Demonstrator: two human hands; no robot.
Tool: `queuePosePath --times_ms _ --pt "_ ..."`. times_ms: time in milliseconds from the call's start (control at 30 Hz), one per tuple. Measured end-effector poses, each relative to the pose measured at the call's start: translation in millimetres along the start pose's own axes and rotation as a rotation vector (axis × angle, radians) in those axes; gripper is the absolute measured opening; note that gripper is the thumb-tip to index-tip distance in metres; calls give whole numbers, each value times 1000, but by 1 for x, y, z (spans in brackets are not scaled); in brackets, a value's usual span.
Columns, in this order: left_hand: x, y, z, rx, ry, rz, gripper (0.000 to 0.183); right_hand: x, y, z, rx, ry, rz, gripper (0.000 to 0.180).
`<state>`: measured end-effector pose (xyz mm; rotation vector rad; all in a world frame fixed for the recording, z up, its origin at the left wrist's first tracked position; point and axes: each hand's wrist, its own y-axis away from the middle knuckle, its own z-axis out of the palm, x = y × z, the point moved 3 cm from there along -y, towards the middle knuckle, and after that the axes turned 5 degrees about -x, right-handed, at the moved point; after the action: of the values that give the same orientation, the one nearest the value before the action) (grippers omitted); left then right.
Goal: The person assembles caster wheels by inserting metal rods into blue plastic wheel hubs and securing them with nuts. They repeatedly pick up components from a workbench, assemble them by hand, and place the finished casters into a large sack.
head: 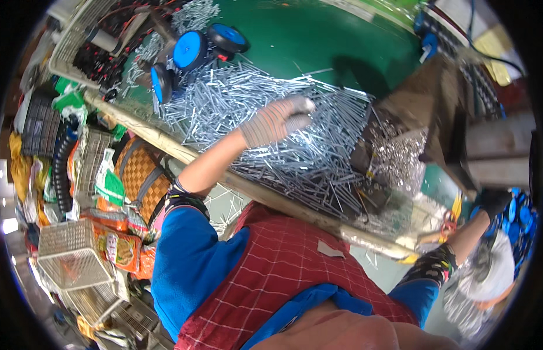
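My left hand, in a striped grey and orange work glove, is over a wide heap of thin metal rods on the green tabletop. Its thumb and fingers are apart, and I see nothing between them. To the far right reaches my right hand, dark and blurred, beside a pile of blue-hubbed wheels; its fingers cannot be made out. Several black wheels with blue hubs rest at the heap's upper left. Small shiny metal parts are heaped right of the rods.
A pale wooden rail edges the table before my body. A brown angular structure rises on the right. At the upper left, a white plastic crate holds black and red parts. Stacked baskets and bags crowd the left side.
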<state>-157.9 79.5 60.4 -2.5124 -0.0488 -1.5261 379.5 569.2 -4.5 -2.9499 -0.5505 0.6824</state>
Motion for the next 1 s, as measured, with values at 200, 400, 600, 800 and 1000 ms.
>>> queuePosePath --times_ms 200,400,600,800,1000 --pt "-45 -22 -174 560 -1095 -101 35 53 -15 49 -137 276 156 32" --pt "-104 -66 -267 336 -1207 -908 66 60 -3 57 -170 281 192 31" --pt "-86 -82 -217 284 -904 -674 57 52 53 36 -141 -129 241 30" --pt "33 -8 -36 138 -566 121 35 -79 192 25 -8 -661 115 31" --pt "104 30 124 -404 -26 352 45 -238 279 37 -106 -927 35 32"
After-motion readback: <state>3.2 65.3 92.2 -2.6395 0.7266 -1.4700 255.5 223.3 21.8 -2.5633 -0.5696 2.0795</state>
